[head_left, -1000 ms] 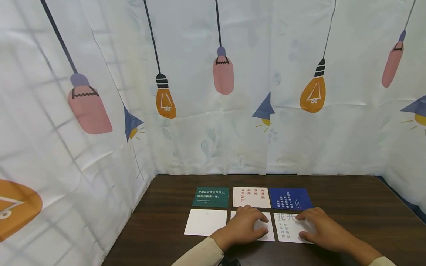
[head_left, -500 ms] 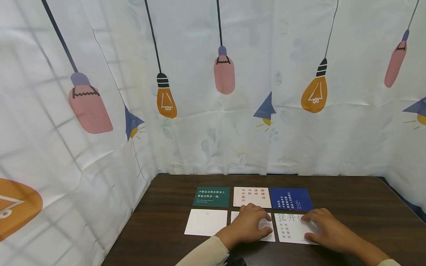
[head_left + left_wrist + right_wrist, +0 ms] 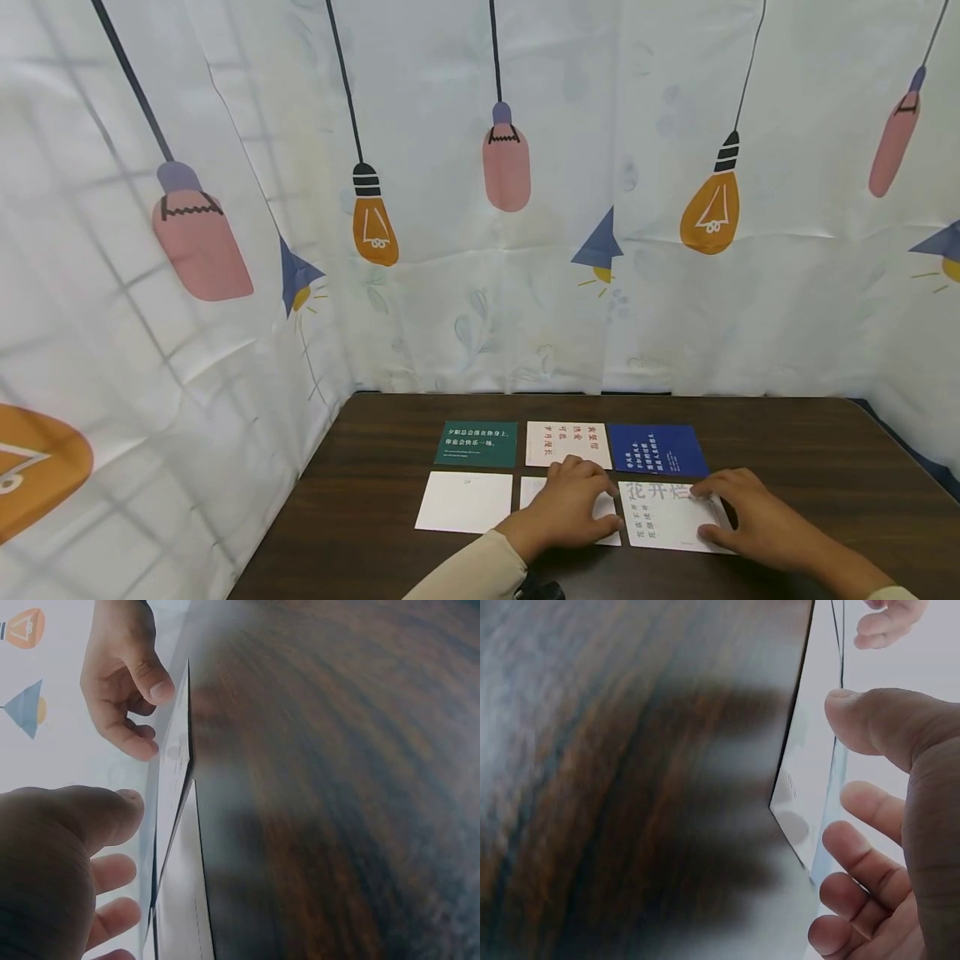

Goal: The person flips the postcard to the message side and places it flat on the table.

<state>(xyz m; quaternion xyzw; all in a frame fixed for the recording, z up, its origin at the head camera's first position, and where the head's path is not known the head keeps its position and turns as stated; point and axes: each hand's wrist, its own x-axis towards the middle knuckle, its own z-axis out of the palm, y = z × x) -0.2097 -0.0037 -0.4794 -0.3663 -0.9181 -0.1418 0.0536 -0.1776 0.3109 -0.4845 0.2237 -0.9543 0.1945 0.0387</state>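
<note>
The left hand (image 3: 572, 504) is over the middle white card (image 3: 603, 507) of the near row, thumb and fingers parted, with nothing in its grasp. The right hand (image 3: 757, 517), likewise loosely spread and holding nothing, is at the right end of the grey-lettered card (image 3: 660, 521); whether either hand touches a card cannot be told. A nearly blank card (image 3: 463, 502) is at the row's left end. Beyond are a green card (image 3: 476, 444), a red-lettered card (image 3: 567, 444) and a blue card (image 3: 657, 450). All 6 lie flat on the dark table (image 3: 345, 517), in 2 rows of 3.
</note>
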